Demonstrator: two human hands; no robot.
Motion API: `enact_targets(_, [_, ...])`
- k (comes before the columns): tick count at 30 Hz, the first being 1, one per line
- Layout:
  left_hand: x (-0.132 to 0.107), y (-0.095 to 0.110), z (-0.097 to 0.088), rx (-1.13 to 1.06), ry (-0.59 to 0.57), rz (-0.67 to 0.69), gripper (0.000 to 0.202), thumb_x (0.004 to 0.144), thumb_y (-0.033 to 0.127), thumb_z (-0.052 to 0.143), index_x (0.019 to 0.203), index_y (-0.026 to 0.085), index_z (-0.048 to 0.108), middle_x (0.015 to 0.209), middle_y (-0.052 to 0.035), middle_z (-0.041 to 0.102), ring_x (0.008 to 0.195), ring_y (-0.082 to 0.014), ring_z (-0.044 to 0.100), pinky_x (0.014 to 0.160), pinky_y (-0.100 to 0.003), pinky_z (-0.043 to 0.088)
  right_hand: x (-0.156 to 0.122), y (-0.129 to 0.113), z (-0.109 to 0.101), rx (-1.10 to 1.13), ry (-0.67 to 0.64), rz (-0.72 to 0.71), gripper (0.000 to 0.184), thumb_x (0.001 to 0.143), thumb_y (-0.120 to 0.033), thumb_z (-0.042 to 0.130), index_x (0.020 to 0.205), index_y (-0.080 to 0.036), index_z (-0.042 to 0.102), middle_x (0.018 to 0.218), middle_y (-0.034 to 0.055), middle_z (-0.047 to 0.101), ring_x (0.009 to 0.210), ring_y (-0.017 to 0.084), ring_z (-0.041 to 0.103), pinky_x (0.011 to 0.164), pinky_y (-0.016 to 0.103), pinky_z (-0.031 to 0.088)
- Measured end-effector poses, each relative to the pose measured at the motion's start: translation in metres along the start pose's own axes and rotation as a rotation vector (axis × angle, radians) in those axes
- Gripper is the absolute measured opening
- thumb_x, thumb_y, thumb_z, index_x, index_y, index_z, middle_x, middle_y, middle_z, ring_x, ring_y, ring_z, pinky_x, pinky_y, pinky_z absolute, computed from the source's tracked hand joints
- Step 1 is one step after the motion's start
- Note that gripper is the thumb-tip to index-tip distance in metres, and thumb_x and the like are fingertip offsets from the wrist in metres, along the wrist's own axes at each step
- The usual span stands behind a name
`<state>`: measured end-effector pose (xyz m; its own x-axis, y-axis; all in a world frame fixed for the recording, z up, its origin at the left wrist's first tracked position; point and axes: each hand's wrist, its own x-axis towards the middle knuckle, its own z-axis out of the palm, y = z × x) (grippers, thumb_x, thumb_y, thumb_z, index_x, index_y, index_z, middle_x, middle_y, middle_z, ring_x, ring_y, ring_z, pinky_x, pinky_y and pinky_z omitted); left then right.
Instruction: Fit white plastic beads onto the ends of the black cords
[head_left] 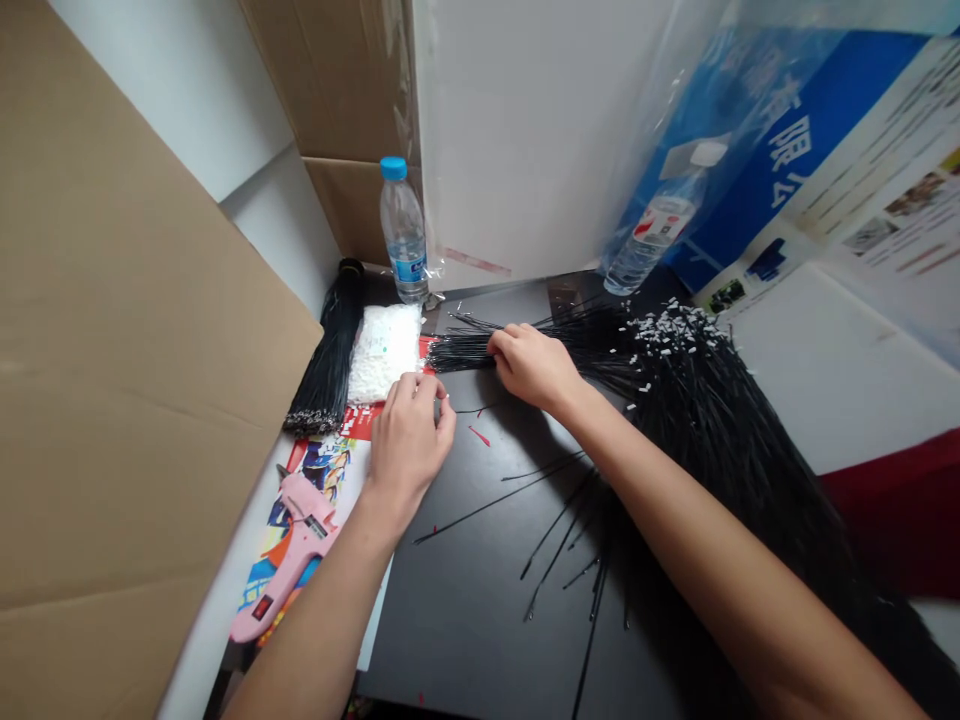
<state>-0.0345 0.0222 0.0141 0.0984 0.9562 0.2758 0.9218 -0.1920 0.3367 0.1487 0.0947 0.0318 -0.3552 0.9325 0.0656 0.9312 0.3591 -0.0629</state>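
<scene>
Bright, even light; glare on the plastic sheet (660, 130) at one o'clock, soft shadows under the wires (712, 440) at three, edges bowed outward.

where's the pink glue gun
The pink glue gun lies at the lower left of the head view, on a printed sheet, below and left of the left hand.

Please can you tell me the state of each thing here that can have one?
left hand: fingers curled, anything held hidden
right hand: pressing on the black strands
black strands: loose, fanned out
pink glue gun: lying on its side
water bottle: upright, capped
bag of white pieces: full, lying flat
</scene>
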Motion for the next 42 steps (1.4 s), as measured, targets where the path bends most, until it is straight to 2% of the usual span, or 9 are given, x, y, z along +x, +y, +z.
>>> enact_targets(6, [0.0, -0.007, 0.001, -0.043, -0.016, 0.035, 0.011, 0.09, 0.015, 0.052, 0.085, 0.021, 0.059, 0.084, -0.0054, 0.068, 0.082, -0.021, 0.062, 0.074, -0.033, 0.049, 0.009, -0.024, 0.006, 0.053, -0.002, -0.079, 0.022, 0.099, -0.02, 0.045, 0.109, -0.02, 0.065, 0.116, 0.0094, 0.068, 0.109, 0.023, 0.057, 0.07, 0.03, 0.041])
enact_targets(9, [0.0, -0.006, 0.002, -0.059, -0.028, 0.019, 0.013, 0.091, 0.014, 0.051, 0.096, 0.02, 0.062, 0.089, -0.006, 0.071, 0.084, -0.0212, 0.064, 0.075, -0.033, 0.049, 0.018, -0.036, 0.012, 0.054, 0.012, -0.099, 0.025, 0.102, -0.023, 0.041, 0.11, -0.02, 0.064, 0.116, 0.0098, 0.067, 0.108, 0.023, 0.057, 0.068, 0.029, 0.041])
enact_targets(13, [-0.002, -0.002, 0.004, -0.016, -0.041, 0.052, 0.025, 0.094, 0.013, 0.048, 0.113, 0.018, 0.062, 0.101, -0.009, 0.072, 0.096, -0.0244, 0.065, 0.08, -0.035, 0.05, 0.03, -0.046, 0.02, 0.024, 0.044, -0.096, 0.028, 0.104, -0.024, 0.038, 0.109, -0.02, 0.064, 0.115, 0.0106, 0.066, 0.108, 0.023, 0.056, 0.064, 0.03, 0.04])
enact_targets(22, [-0.003, -0.001, 0.004, 0.01, -0.11, 0.11, 0.025, 0.096, 0.014, 0.046, 0.11, 0.019, 0.066, 0.104, -0.0087, 0.071, 0.102, -0.0254, 0.063, 0.081, -0.036, 0.051, 0.033, -0.052, 0.024, 0.042, 0.055, -0.079, 0.028, 0.105, -0.024, 0.035, 0.107, -0.018, 0.063, 0.114, 0.0114, 0.065, 0.106, 0.022, 0.053, 0.06, 0.03, 0.036])
enact_targets(30, [-0.005, 0.0, 0.008, 0.045, -0.151, 0.13, 0.023, 0.097, 0.012, 0.046, 0.105, 0.02, 0.066, 0.102, -0.0082, 0.071, 0.1, -0.0249, 0.064, 0.077, -0.035, 0.051, 0.028, -0.046, 0.028, 0.217, 0.052, -0.153, 0.021, 0.101, -0.023, 0.04, 0.098, -0.019, 0.061, 0.111, 0.009, 0.066, 0.102, 0.021, 0.051, 0.072, 0.029, 0.04])
enact_targets(36, [-0.006, 0.002, 0.008, 0.04, -0.13, 0.139, 0.021, 0.095, 0.011, 0.047, 0.102, 0.021, 0.065, 0.098, -0.007, 0.07, 0.097, -0.0243, 0.063, 0.078, -0.035, 0.05, 0.03, -0.043, 0.034, 0.428, 0.206, -0.141, 0.015, 0.096, -0.022, 0.043, 0.093, -0.017, 0.057, 0.102, 0.0084, 0.067, 0.094, 0.02, 0.052, 0.088, 0.031, 0.04])
enact_targets(40, [-0.007, 0.002, 0.007, 0.012, -0.113, 0.154, 0.021, 0.094, 0.011, 0.048, 0.104, 0.02, 0.065, 0.099, -0.0069, 0.07, 0.097, -0.0244, 0.064, 0.078, -0.035, 0.05, 0.033, -0.039, 0.037, 0.673, 0.234, -0.041, 0.007, 0.09, -0.02, 0.048, 0.085, -0.02, 0.054, 0.093, 0.0041, 0.067, 0.088, 0.018, 0.053, 0.086, 0.031, 0.042])
enact_targets(42, [-0.007, 0.002, 0.007, -0.004, -0.107, 0.156, 0.022, 0.094, 0.011, 0.049, 0.103, 0.021, 0.066, 0.1, -0.0071, 0.071, 0.098, -0.0244, 0.065, 0.078, -0.034, 0.051, 0.036, -0.038, 0.038, 0.75, 0.293, -0.023, 0.007, 0.089, -0.021, 0.049, 0.084, -0.02, 0.052, 0.089, 0.0035, 0.065, 0.084, 0.018, 0.054, 0.085, 0.032, 0.043])
